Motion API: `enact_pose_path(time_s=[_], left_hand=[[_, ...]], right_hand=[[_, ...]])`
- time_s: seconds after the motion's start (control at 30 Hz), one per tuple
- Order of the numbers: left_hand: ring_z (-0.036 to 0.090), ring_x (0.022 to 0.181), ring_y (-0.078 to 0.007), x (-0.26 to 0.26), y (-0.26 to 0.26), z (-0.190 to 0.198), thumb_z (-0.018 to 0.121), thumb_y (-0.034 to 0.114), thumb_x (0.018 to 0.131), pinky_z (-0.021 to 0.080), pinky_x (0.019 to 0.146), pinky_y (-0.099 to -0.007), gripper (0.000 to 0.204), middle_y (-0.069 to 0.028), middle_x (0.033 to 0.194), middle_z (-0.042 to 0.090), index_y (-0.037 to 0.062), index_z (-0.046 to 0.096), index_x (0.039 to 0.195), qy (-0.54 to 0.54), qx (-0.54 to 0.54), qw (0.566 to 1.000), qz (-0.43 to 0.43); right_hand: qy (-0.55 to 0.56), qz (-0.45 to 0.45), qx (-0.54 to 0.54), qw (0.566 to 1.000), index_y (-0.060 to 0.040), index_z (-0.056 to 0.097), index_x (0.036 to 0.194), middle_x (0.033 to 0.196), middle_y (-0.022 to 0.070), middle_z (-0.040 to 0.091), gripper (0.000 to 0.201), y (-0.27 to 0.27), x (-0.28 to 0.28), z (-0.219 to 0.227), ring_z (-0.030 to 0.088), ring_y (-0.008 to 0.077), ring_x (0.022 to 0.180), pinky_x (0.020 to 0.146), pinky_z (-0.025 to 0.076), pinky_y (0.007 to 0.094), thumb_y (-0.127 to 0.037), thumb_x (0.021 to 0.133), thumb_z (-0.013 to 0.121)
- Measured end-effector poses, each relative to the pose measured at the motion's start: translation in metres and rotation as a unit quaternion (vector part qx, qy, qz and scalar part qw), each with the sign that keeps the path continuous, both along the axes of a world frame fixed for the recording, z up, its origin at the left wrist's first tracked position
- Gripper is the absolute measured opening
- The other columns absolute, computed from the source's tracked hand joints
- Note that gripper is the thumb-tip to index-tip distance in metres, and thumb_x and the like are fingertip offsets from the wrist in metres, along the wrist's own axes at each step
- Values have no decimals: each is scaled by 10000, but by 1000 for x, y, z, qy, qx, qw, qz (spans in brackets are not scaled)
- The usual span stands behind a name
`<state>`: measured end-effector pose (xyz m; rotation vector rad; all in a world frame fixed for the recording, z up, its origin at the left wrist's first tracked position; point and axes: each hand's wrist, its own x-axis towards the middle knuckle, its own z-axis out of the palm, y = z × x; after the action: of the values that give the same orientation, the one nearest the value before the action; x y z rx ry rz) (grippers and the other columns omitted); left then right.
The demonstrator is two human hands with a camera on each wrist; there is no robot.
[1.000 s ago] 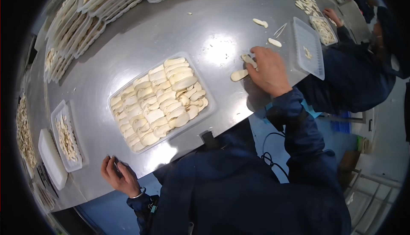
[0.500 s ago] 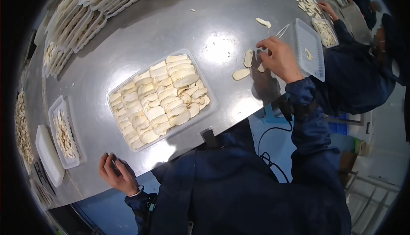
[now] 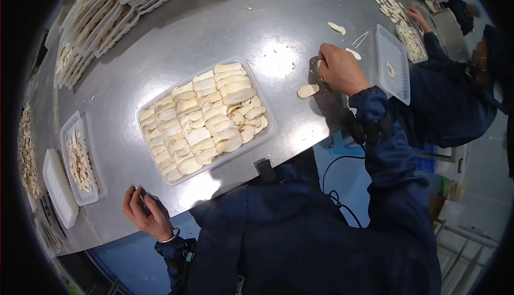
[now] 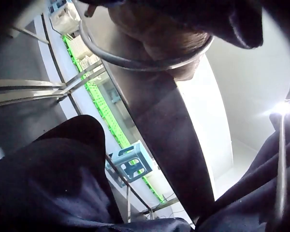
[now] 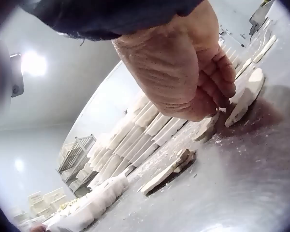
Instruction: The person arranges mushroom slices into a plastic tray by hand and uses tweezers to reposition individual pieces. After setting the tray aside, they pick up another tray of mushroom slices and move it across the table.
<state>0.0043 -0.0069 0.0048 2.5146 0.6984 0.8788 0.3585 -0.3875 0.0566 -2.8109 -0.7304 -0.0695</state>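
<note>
Left hand point(image 3: 144, 213) lies loosely bent at the near edge of the steel counter point(image 3: 198, 32); right hand point(image 3: 342, 70) curls among flat cream slices point(image 5: 246, 99) at right, grip unclear. Between them sits a filled, rectangular clear plastic tray point(image 3: 254, 142); stacked white trays point(image 3: 103, 42) crowd far left.

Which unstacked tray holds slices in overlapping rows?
The large tray between the left hand and right hand: its slices lie in neat rows; other unstacked trays show none.

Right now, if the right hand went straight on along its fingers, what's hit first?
Likely the pale mushroom slice just past the right hand; whether they touch is unclear.
</note>
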Motion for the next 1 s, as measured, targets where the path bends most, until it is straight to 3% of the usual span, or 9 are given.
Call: enact_pose_path(time_s=[0.23, 0.33, 0.43, 0.53, 0.57, 0.7, 0.8, 0.83, 1.0], left_hand=[[557, 1111, -311, 0, 0, -1, 575, 85, 921, 484, 918, -381, 215, -179, 1200, 572, -33, 654, 1082, -4, -5, 1000, 4], [556, 1112, -309, -1, 1, -2, 577, 87, 921, 486, 911, -379, 213, -178, 1199, 573, -32, 654, 1080, -6, -11, 1000, 7], [553, 1116, -304, -2, 2, -2, 574, 82, 922, 486, 908, -376, 212, -176, 1205, 567, -31, 653, 1083, 4, 2, 1000, 1], [551, 1117, -299, -1, 1, -4, 572, 74, 921, 482, 910, -376, 210, -173, 1213, 561, -31, 650, 1085, -13, -32, 999, 6], [558, 1110, -286, -1, 1, -4, 568, 71, 934, 494, 907, -363, 209, -172, 1220, 553, -37, 641, 1098, -7, -21, 1000, 2], [571, 1095, -265, -2, 1, -3, 563, 68, 959, 509, 906, -344, 208, -170, 1231, 542, -45, 625, 1121, 2, 6, 1000, -12], [555, 1109, -296, -2, 3, -1, 574, 64, 926, 474, 929, -377, 202, -172, 1218, 563, -30, 643, 1090, 5, 17, 1000, -7], [547, 1116, -310, -2, 3, -1, 580, 61, 910, 458, 939, -392, 199, -173, 1212, 573, -23, 651, 1076, 7, 20, 1000, -6], [545, 1122, -317, -1, 2, -1, 593, 60, 899, 451, 952, -400, 202, -176, 1210, 578, -19, 653, 1076, -8, -1, 1000, -5]], right_hand=[[16, -38, 20, 999, 10, 594, 839, 775, 215, 643, 84, 1, 7, -5, 627, 414, 746, 674, 486, 458, -50, 812, 543], [-21, -72, 116, 990, -14, 630, 885, 712, 179, 636, 118, -12, 11, -4, 625, 394, 691, 653, 496, 442, -46, 819, 538], [-68, -154, 143, 975, -55, 676, 891, 883, 193, 673, 148, -42, 25, 4, 643, 383, 865, 744, 510, 437, -11, 783, 585], [-232, 31, 31, 972, -64, 693, 932, 1053, 147, 651, 244, -51, 18, 16, 605, 328, 1010, 833, 506, 398, 53, 742, 593], [-139, 45, 54, 988, -71, 690, 991, 1163, 98, 597, 341, -47, 8, 16, 552, 292, 1098, 914, 485, 379, 104, 720, 577], [-10, 177, 19, 984, -67, 648, 1066, 1100, 88, 601, 325, -21, -14, 19, 567, 301, 1044, 910, 483, 396, 66, 779, 576], [-20, 132, 5, 991, -48, 628, 1022, 1058, 108, 594, 218, -23, -8, 10, 568, 314, 1011, 866, 482, 402, 17, 819, 580], [-23, 142, 23, 989, -21, 608, 990, 983, 147, 569, 158, -23, -5, 9, 583, 344, 919, 797, 485, 408, -9, 839, 564], [24, 71, -24, 997, -1, 604, 969, 931, 158, 587, 179, -20, -8, 17, 589, 346, 899, 801, 483, 420, -107, 826, 616]])
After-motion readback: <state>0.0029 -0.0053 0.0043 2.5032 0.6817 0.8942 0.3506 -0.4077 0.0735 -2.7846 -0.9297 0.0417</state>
